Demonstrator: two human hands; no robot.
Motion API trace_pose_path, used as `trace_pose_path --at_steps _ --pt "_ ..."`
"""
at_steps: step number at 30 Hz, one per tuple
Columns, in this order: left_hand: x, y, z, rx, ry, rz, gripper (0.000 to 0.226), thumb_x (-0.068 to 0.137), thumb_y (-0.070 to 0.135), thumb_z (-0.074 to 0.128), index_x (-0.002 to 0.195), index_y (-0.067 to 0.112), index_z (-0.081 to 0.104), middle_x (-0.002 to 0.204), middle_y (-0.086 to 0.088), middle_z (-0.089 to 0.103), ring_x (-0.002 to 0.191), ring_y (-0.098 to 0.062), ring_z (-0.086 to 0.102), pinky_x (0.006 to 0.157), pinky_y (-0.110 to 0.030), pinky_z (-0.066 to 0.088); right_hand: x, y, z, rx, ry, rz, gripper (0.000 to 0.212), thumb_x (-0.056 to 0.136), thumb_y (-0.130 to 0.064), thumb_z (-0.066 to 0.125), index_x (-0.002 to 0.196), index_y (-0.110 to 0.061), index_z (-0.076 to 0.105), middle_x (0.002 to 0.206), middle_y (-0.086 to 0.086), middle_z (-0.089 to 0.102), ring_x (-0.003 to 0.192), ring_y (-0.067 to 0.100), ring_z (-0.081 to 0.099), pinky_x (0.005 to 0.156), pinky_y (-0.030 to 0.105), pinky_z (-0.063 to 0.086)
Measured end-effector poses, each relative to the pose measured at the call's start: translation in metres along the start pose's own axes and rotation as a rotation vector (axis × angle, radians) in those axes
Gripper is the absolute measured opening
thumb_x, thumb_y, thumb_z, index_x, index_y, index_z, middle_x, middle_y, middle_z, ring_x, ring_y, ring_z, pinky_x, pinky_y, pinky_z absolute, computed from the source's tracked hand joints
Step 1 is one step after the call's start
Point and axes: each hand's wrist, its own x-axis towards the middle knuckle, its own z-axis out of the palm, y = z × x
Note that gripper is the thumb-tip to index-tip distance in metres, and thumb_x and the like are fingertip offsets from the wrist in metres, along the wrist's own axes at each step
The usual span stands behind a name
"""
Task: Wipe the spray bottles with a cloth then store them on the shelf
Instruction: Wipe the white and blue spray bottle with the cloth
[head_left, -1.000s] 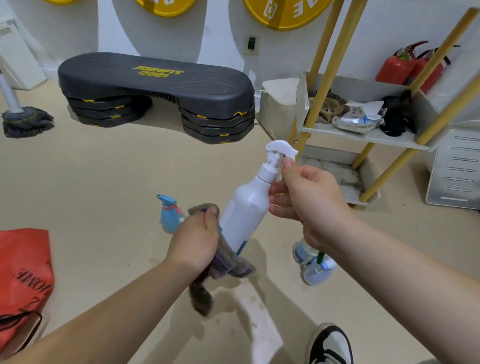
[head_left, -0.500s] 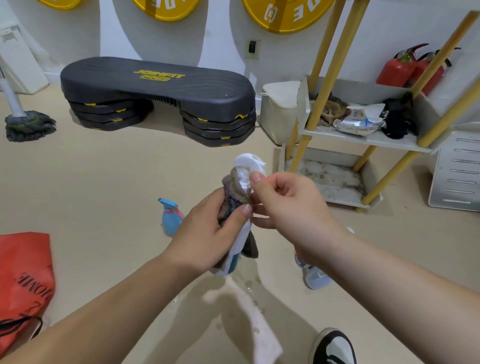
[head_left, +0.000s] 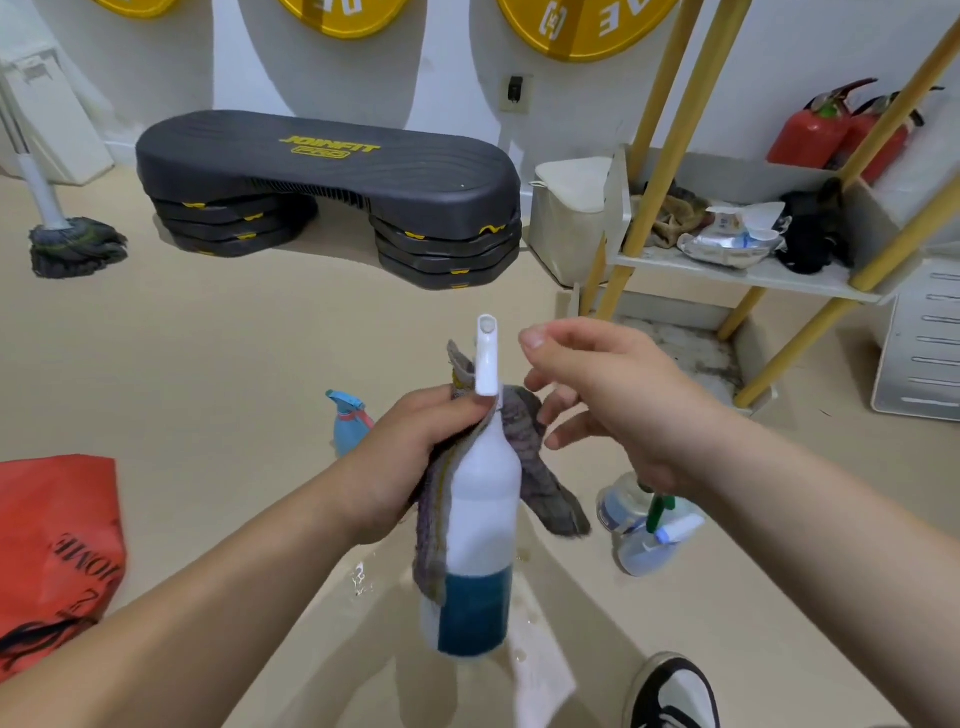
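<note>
The left hand (head_left: 415, 457) holds the white spray bottle (head_left: 483, 519) upright in the air above the floor (head_left: 208, 364). Its grip is closed around the neck of the bottle, with the grey cloth (head_left: 540, 478) pressed between the fingers and the bottle. The cloth passes behind the bottle and hangs down on both sides of it. The nozzle points up and away from the person, and the lower part of the bottle carries a dark blue label.

The right hand (head_left: 613, 405) is just beside the nozzle with its grip apart and holding nothing. Whether its lower fingers touch the cloth, I cannot tell.

A small blue spray bottle (head_left: 348, 426) stands on the floor behind the left hand. Two more spray bottles (head_left: 649, 540) lie on the floor under the right wrist. The shelf (head_left: 753, 273) with yellow poles stands at the right. Rags and a packet lie on its middle board. A dark step platform (head_left: 327, 176) stands by the far wall.
</note>
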Motion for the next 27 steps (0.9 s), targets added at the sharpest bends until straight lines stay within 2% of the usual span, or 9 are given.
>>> trace_pose_path --at_steps 1,4,6,9,14,19,22,25,27 --pt "0.0 -0.001 0.0 -0.084 -0.073 -0.054 0.057 0.087 0.042 0.065 0.12 -0.005 0.068 0.112 -0.028 0.071 0.101 -0.031 0.067 0.091 -0.04 0.048 0.001 0.003 -0.003 -0.018 -0.074 -0.002 0.024 0.102 -0.034 0.063 0.112 -0.015 0.072 0.096 0.008 0.064 0.067 0.018 0.057 0.059 0.037 0.052" --pt "-0.003 -0.001 0.006 -0.298 -0.246 -0.158 0.042 0.09 0.037 0.058 0.11 0.007 0.08 0.105 -0.016 0.075 0.092 -0.025 0.073 0.08 -0.031 0.058 -0.001 0.011 -0.005 0.013 -0.25 0.003 0.033 0.105 -0.036 0.057 0.114 -0.009 0.074 0.09 0.001 0.06 0.061 0.012 0.044 0.054 0.027 0.037" --pt "-0.003 0.001 0.009 -0.368 -0.259 -0.176 0.041 0.089 0.038 0.059 0.107 0.008 0.081 0.104 -0.014 0.076 0.089 -0.024 0.074 0.076 -0.03 0.06 -0.001 0.013 -0.006 0.031 -0.252 -0.025 0.036 0.106 -0.037 0.055 0.115 -0.005 0.071 0.086 0.001 0.056 0.06 0.011 0.041 0.054 0.025 0.033" --pt "0.001 0.001 0.011 -0.362 -0.256 -0.171 0.047 0.094 0.048 0.061 0.119 0.011 0.077 0.115 -0.012 0.074 0.099 -0.025 0.072 0.087 -0.034 0.058 0.001 0.013 -0.006 -0.028 -0.117 -0.119 0.027 0.104 -0.036 0.058 0.097 -0.013 0.07 0.081 0.001 0.056 0.063 0.01 0.044 0.058 0.026 0.033" --pt "0.004 -0.005 0.018 -0.001 -0.094 -0.068 0.059 0.101 0.062 0.05 0.125 0.013 0.072 0.121 -0.015 0.076 0.113 -0.032 0.073 0.105 -0.048 0.052 0.007 0.017 0.002 -0.142 0.145 -0.191 0.035 0.097 -0.039 0.068 0.088 -0.006 0.059 0.072 0.001 0.055 0.055 0.007 0.044 0.053 0.02 0.036" --pt "0.001 -0.042 0.047 0.467 0.3 0.282 0.017 0.099 0.046 0.062 0.095 0.03 0.061 0.089 0.0 0.068 0.086 -0.02 0.065 0.075 -0.04 0.053 0.009 0.016 0.007 -0.363 0.278 -0.287 0.033 0.094 -0.039 0.071 0.079 -0.013 0.055 0.062 -0.007 0.049 0.053 0.007 0.042 0.053 0.023 0.035" --pt "0.002 -0.048 0.049 0.491 0.321 0.335 0.01 0.104 0.042 0.057 0.099 0.034 0.059 0.097 0.001 0.064 0.088 -0.013 0.063 0.076 -0.036 0.052 0.007 0.014 0.011 -0.443 0.315 -0.342 0.034 0.094 -0.037 0.069 0.078 -0.013 0.052 0.064 -0.006 0.049 0.058 0.01 0.043 0.055 0.027 0.034" --pt "0.006 -0.044 0.039 0.242 0.308 0.178 0.023 0.109 0.044 0.047 0.112 0.03 0.066 0.111 0.004 0.074 0.102 -0.008 0.071 0.093 -0.034 0.056 0.009 0.012 0.008 -0.383 0.353 -0.365 0.036 0.096 -0.036 0.068 0.082 -0.007 0.052 0.066 0.001 0.05 0.059 0.016 0.045 0.056 0.033 0.038" --pt "0.007 -0.045 0.033 0.062 0.252 -0.004 0.03 0.111 0.044 0.043 0.12 0.032 0.069 0.113 0.013 0.078 0.102 0.0 0.073 0.088 -0.026 0.054 0.012 0.012 0.002 -0.274 0.374 -0.366 0.039 0.095 -0.04 0.067 0.087 -0.004 0.053 0.074 0.017 0.06 0.068 0.032 0.06 0.063 0.045 0.054"
